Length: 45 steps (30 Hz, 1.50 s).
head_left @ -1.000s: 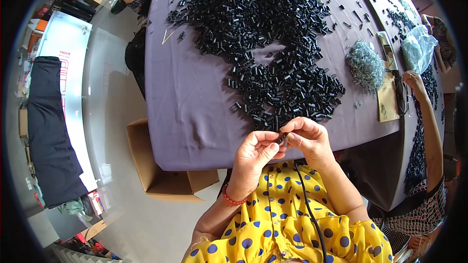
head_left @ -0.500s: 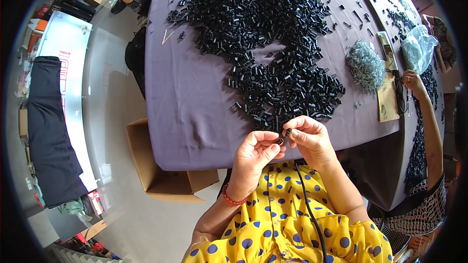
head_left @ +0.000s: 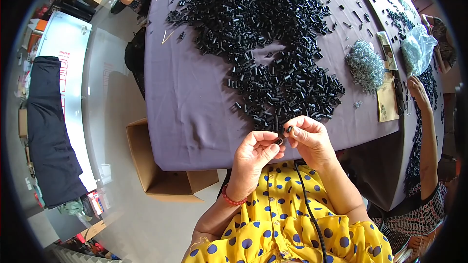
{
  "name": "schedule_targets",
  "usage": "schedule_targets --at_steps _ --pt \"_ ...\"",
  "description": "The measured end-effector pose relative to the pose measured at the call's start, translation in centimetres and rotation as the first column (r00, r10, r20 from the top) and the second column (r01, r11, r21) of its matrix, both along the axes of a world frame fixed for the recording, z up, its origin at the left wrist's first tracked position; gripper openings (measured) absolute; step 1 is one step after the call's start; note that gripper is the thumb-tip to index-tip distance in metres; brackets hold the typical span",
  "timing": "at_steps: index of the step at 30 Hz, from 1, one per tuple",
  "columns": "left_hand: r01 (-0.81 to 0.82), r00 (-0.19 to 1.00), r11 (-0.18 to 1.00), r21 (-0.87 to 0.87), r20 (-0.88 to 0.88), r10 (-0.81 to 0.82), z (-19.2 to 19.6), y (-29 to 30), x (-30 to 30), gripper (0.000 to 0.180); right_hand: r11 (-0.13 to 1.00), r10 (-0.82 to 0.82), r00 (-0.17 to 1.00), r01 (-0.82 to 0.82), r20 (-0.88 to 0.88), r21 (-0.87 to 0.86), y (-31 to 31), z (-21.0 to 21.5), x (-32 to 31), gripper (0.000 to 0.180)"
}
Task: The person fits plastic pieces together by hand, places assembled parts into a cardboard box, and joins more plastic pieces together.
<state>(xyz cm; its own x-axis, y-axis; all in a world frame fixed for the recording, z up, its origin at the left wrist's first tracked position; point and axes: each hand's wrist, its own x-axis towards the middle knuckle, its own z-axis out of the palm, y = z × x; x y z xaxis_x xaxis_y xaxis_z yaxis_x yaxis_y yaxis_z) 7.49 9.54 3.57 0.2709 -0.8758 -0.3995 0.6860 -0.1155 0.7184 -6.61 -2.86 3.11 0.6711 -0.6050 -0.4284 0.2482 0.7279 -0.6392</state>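
Near the table's front edge, my left hand [head_left: 256,152] is closed, pinching a small black plastic part [head_left: 279,141] between thumb and fingers. Just to its right, my right hand [head_left: 309,140] pinches another small black plastic part [head_left: 288,130] at its fingertips. The two parts are close together; whether they touch I cannot tell. Beyond my hands spreads a large heap of short black tubular plastic parts [head_left: 292,87] on the purple cloth of the table [head_left: 190,116].
A pile of small silvery pieces [head_left: 365,66] lies at the right, beside a tan booklet [head_left: 388,102] and glasses [head_left: 400,96]. A co-worker's arm [head_left: 429,131] reaches toward a clear plastic bag [head_left: 418,48]. Below the table's left corner stands an open cardboard box [head_left: 146,158].
The small part in my right hand has turned slightly at the fingertips. My left hand stays nearly in place. The co-worker's hand at the right has shifted a little.
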Motion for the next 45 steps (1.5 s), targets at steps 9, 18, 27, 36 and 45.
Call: schedule_targets --at_steps 9,18,27,36,45 --pt "-0.021 1.000 1.000 0.007 0.005 0.021 0.0 0.0 0.0 0.020 0.984 0.027 0.994 -0.045 -0.104 -0.175 0.5 0.1 0.0 0.014" --pt "-0.012 0.998 0.999 -0.029 0.058 0.014 0.2 0.1 0.1 0.019 0.891 0.090 0.969 -0.181 -0.229 -0.416 0.6 0.6 0.1 0.014" --pt "-0.014 0.972 0.999 -0.034 0.232 0.022 0.3 0.0 -0.1 0.019 0.694 0.070 0.929 -0.308 -0.364 -0.650 0.1 1.0 0.3 0.015" --pt "-0.013 0.960 1.000 -0.016 0.279 0.017 0.2 0.3 -0.1 0.019 0.477 0.047 0.886 -0.425 -0.461 -0.769 -0.4 0.7 0.1 0.014" --pt "0.078 0.908 0.996 0.051 0.409 -0.092 -0.1 0.6 0.3 0.018 0.206 0.002 0.839 -0.532 -0.544 -0.821 -1.6 2.4 0.0 0.003"
